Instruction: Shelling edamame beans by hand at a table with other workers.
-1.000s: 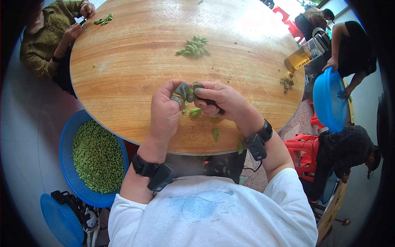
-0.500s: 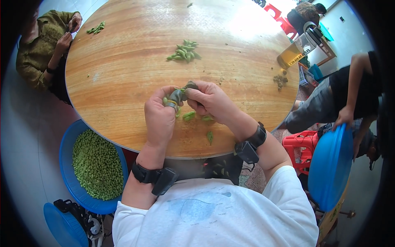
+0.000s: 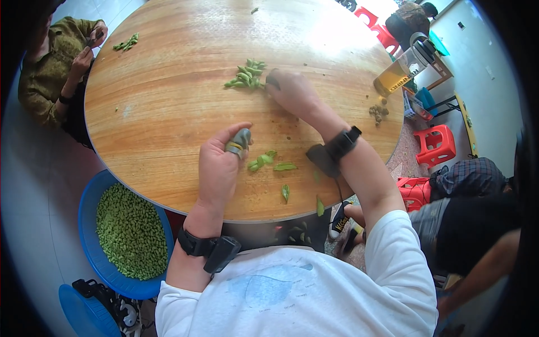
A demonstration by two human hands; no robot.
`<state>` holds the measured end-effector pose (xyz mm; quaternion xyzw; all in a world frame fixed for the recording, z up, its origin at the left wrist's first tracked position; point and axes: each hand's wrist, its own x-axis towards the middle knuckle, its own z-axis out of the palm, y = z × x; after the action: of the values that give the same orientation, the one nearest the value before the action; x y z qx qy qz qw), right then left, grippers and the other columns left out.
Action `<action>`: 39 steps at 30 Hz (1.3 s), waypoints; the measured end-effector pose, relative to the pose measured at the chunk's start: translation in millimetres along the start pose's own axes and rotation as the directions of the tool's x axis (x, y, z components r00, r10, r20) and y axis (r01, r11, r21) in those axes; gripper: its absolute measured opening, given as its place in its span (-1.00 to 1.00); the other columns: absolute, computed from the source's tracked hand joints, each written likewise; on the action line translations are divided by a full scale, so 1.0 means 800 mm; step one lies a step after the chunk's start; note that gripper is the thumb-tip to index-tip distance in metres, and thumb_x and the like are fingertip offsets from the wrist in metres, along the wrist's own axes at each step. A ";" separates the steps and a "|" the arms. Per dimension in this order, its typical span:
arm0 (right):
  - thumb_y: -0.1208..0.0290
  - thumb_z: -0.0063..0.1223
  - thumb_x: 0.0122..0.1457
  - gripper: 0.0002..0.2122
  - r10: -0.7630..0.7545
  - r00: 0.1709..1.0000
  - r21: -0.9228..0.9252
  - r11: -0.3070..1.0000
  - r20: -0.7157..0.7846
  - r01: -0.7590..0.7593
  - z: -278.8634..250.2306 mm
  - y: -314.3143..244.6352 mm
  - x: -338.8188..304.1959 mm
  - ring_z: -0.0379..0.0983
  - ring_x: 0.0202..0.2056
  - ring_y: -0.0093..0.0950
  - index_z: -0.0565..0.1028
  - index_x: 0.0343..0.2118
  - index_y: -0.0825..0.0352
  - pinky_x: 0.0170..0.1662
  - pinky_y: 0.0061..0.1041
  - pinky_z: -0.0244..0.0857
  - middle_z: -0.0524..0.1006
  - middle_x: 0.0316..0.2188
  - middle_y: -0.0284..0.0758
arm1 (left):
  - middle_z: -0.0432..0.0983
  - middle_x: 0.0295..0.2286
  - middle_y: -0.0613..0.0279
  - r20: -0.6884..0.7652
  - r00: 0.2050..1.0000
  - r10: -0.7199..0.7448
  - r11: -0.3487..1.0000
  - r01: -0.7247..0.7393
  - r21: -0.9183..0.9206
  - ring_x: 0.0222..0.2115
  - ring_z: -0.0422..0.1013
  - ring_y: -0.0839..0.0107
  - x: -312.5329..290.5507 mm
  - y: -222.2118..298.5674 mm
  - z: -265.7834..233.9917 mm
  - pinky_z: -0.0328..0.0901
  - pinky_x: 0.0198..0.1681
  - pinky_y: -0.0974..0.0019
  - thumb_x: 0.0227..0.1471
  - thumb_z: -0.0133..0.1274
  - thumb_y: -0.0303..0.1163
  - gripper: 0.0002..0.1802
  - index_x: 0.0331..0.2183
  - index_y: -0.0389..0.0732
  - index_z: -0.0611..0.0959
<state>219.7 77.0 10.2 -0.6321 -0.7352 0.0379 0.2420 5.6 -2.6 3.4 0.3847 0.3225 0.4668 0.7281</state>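
A small pile of green soybean pods (image 3: 245,74) lies near the table's middle. My right hand (image 3: 293,94) is at the pile's right edge, its fingertips by the pods; blur and the hand itself hide the grip. Closer to me, my left hand (image 3: 218,163) is held above the tabletop with its fingers curled and its thumb raised. A grey-green finger cover (image 3: 238,141) with a yellowish band is on one of its fingers. What lies inside that hand is hidden. Opened green pod shells (image 3: 261,160) lie beside it, with another shell (image 3: 285,193) nearer the edge.
A blue basin (image 3: 85,236) full of shelled green beans stands at the left, below the round wooden table (image 3: 168,112). A bottle of amber drink (image 3: 396,76) stands at the right rim. Another person (image 3: 56,73) sits at left with pods; someone else is at lower right by red stools (image 3: 436,146).
My right hand has left my left hand and moved up to the pod pile. A green shell has appeared at the near table edge. The person at right has moved, and the blue tub is out of view.
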 end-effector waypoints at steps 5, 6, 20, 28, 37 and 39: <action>0.33 0.00 0.05 -0.76 0.184 0.912 0.570 0.731 0.367 -0.376 -0.020 -0.050 -0.048 0.26 -0.67 -0.65 0.44 -0.62 0.41 -0.60 -0.60 0.13 0.36 -0.75 -0.43 | 0.40 -0.44 0.28 0.029 0.999 -0.030 0.978 0.035 -0.206 -0.53 0.29 0.68 0.007 -0.001 -0.003 0.15 -0.57 0.72 0.05 -0.10 -0.61 -0.66 -0.07 -0.33 0.42; 0.33 0.01 0.06 -0.76 0.148 0.888 0.657 0.622 0.436 -0.426 -0.020 -0.062 -0.056 0.22 -0.67 -0.68 0.44 -0.62 0.39 -0.62 -0.64 0.09 0.35 -0.74 -0.46 | 0.40 -0.44 0.28 0.021 0.999 -0.031 0.978 0.035 -0.205 -0.53 0.29 0.68 0.008 -0.003 -0.007 0.15 -0.57 0.72 0.05 -0.10 -0.61 -0.66 -0.07 -0.33 0.42; 0.33 -0.20 0.26 -0.77 -0.085 0.764 0.759 0.229 0.640 -0.610 -0.028 -0.092 -0.086 0.12 -0.67 -0.73 0.36 -0.49 0.31 -0.65 -0.71 -0.03 0.31 -0.64 -0.49 | 0.46 -0.46 0.36 -0.080 0.995 0.064 0.995 -0.070 -0.068 -0.54 0.31 0.70 0.007 -0.004 -0.016 0.13 -0.60 0.66 0.02 -0.07 -0.59 -0.86 -0.32 -0.22 0.53; 0.36 -0.17 0.25 -0.87 -0.236 0.662 0.616 -0.245 0.711 -0.749 -0.017 -0.083 -0.089 0.09 -0.68 -0.75 0.36 -0.35 0.29 -0.67 -0.76 -0.07 0.33 -0.60 -0.48 | 0.48 -0.39 0.35 0.063 0.998 -0.005 0.957 0.023 -0.290 -0.51 0.34 0.64 0.007 -0.004 -0.023 0.23 -0.51 0.61 0.03 -0.09 -0.59 -0.82 -0.29 -0.19 0.54; 0.39 -0.08 0.17 -0.87 -0.046 0.856 0.844 0.205 0.514 -0.496 -0.004 -0.091 -0.091 0.15 -0.66 -0.70 0.40 -0.43 0.34 -0.63 -0.65 0.03 0.34 -0.67 -0.42 | 0.45 -0.39 0.33 0.014 1.000 0.024 0.942 -0.018 -0.335 -0.48 0.33 0.63 0.005 -0.006 -0.011 0.20 -0.48 0.60 -0.01 -0.07 -0.61 -0.81 -0.29 -0.23 0.53; 0.43 -0.04 0.10 -0.87 -0.004 0.976 0.675 0.723 0.218 -0.148 -0.006 -0.099 -0.095 0.20 -0.61 -0.64 0.41 -0.46 0.40 -0.55 -0.53 0.14 0.33 -0.72 -0.35 | 0.45 -0.41 0.32 -0.003 0.996 0.089 0.963 -0.087 -0.256 -0.48 0.33 0.64 0.006 -0.008 -0.013 0.21 -0.48 0.60 -0.06 -0.07 -0.68 -0.77 -0.29 -0.26 0.54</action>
<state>155.6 -12.2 19.6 -0.5185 -0.6642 0.3815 0.3802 1.4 3.0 -8.3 0.3034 0.2392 0.5347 0.7516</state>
